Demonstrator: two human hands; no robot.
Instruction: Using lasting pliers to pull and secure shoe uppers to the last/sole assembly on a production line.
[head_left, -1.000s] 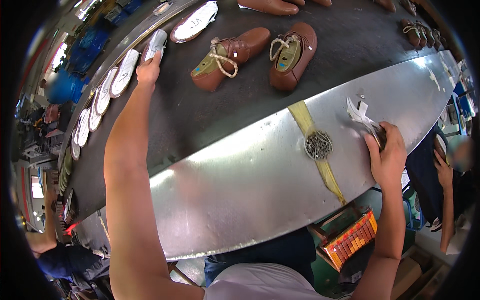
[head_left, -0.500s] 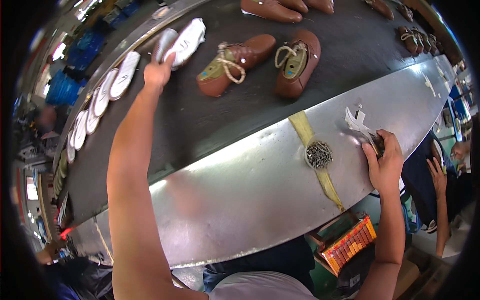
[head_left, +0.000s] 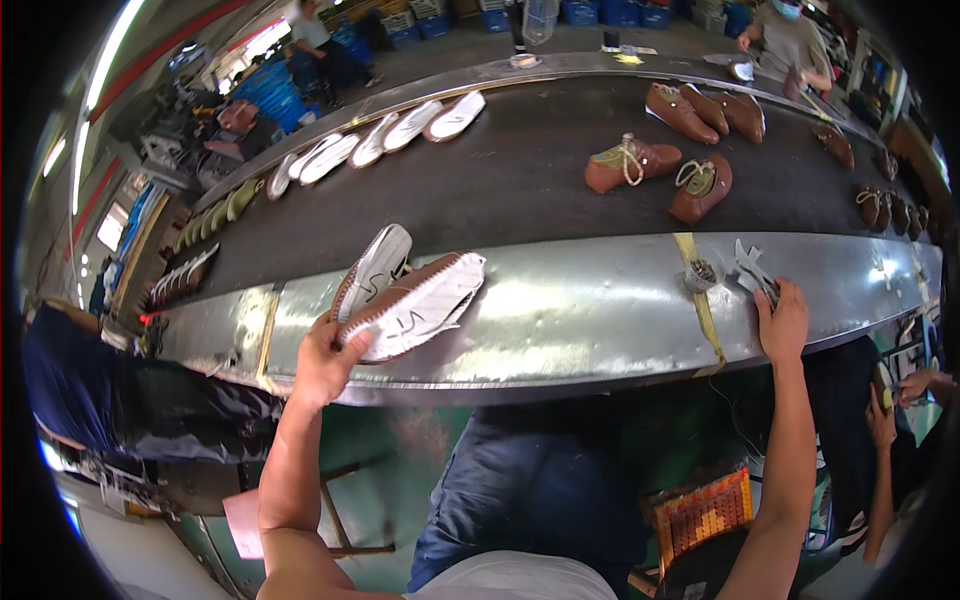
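Observation:
My left hand (head_left: 326, 362) grips the near ends of two brown shoe uppers, held side by side over the metal ledge. One upper (head_left: 372, 272) leans behind the other; the front upper (head_left: 425, 308) turns its white underside up, with a dark handwritten mark. To the right, my right hand (head_left: 784, 318) is closed round the handles of metal lasting pincers (head_left: 748, 262). Their jaws point away from me, over the ledge. Just left of the pincers stands a small tub of nails (head_left: 702, 273).
Beyond the metal ledge (head_left: 560, 300) runs a dark conveyor belt (head_left: 530, 170). White-bottomed uppers (head_left: 370, 140) line its far left side; brown laced shoes (head_left: 632, 165) lie at the right. A co-worker's hand (head_left: 882, 425) is close on my right, and another person (head_left: 790, 45) stands across the belt.
My left hand has brought the two uppers from the belt back to the near ledge. My right hand still holds the pincers beside the nail tub. The view has swung to show more of the room.

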